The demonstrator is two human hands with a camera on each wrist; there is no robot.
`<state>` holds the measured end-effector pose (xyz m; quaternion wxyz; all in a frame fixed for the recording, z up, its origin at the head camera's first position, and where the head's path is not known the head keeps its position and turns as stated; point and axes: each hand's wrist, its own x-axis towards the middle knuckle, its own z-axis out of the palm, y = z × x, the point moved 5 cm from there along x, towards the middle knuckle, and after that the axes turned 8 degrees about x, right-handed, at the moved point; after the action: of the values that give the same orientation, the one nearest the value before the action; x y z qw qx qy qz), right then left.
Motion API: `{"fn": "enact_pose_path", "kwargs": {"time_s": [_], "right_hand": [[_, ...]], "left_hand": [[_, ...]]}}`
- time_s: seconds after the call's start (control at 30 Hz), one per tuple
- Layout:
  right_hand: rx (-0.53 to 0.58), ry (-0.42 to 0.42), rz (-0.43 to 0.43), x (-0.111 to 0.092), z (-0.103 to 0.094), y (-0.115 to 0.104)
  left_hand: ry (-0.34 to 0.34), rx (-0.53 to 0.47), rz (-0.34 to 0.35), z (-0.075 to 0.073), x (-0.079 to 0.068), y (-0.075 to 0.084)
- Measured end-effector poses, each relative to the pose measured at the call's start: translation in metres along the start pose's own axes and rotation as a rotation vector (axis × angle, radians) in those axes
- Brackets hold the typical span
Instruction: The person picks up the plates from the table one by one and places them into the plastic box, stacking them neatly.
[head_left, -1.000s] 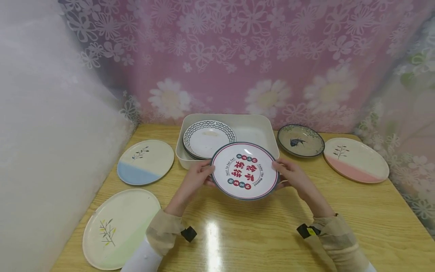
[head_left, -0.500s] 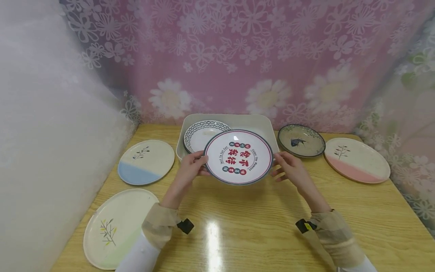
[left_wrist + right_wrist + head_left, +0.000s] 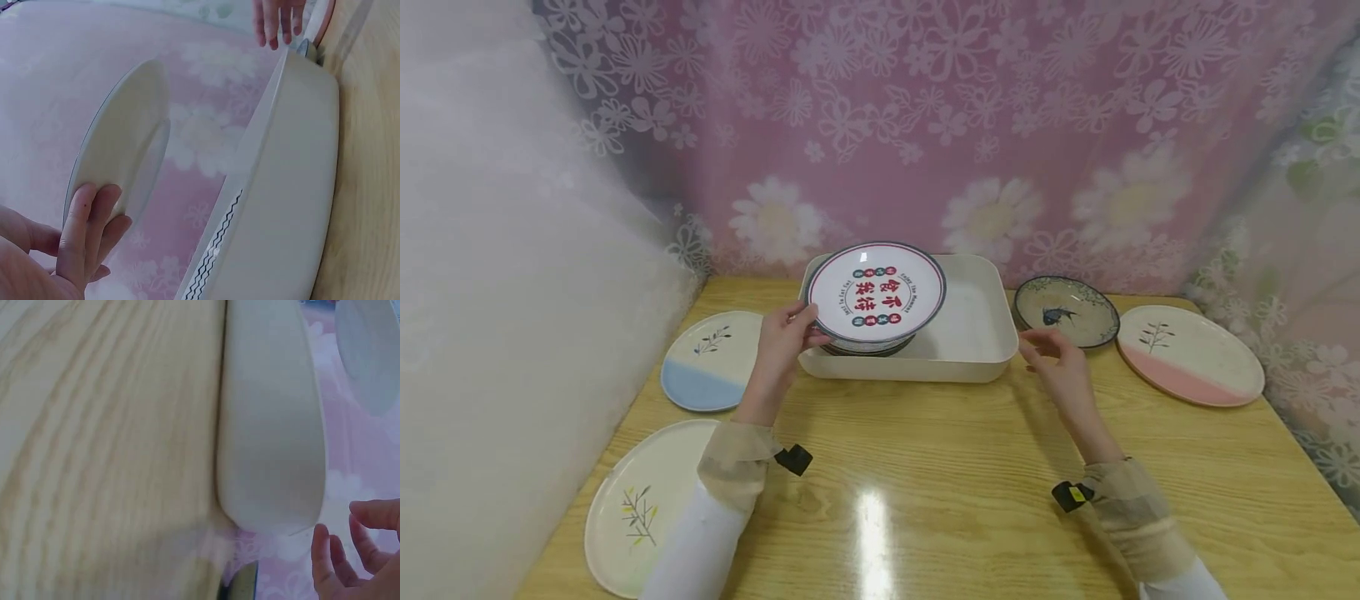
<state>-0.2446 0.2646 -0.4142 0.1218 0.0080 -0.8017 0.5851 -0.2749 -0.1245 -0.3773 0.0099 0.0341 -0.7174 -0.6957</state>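
My left hand point(image 3: 778, 348) grips the left edge of a white plate point(image 3: 877, 292) with a dark rim, a thin red ring and red characters. In the left wrist view, the thumb is on one side and the fingers point(image 3: 80, 231) spread on the underside. The plate is held tilted above the left part of a cream rectangular box point(image 3: 917, 372), apart from a wavy-patterned plate point(image 3: 209, 253) inside it. That stack is mostly hidden from the head view. My right hand point(image 3: 1063, 367) holds nothing; its loosely bent fingers are by the box's front right corner.
Right of the box lie a fish-patterned dish point(image 3: 1067, 312) and a pink-and-cream plate point(image 3: 1191, 354). On the left are a blue-and-cream plate point(image 3: 707, 362) and a green-and-cream plate point(image 3: 640, 517), partly covered by my left sleeve. A floral curtain point(image 3: 887, 125) hangs behind the wooden table point(image 3: 955, 475).
The red-lettered plate has moved left and back, from in front of the box to over its stack. My right hand has let go of it and moved slightly right to the box corner.
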Motion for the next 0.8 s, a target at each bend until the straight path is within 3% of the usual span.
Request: {"fn": "enact_pose_path", "kwargs": {"time_s": [0.2,0.43,0.8], "right_hand": [[-0.088,-0.079,0.062,0.003,0.005,0.013],[-0.054,-0.145,0.098,0.004,0.014,0.022],[0.064,-0.177,0.132,0.002,0.019,0.023]], "left_hand": [[0.048,-0.004,-0.011,-0.007,0.013,-0.005],[0.086,0.028,-0.020,-0.009,0.020,-0.021],[0.068,0.053,-0.046,-0.005,0.026,-0.031]]}}
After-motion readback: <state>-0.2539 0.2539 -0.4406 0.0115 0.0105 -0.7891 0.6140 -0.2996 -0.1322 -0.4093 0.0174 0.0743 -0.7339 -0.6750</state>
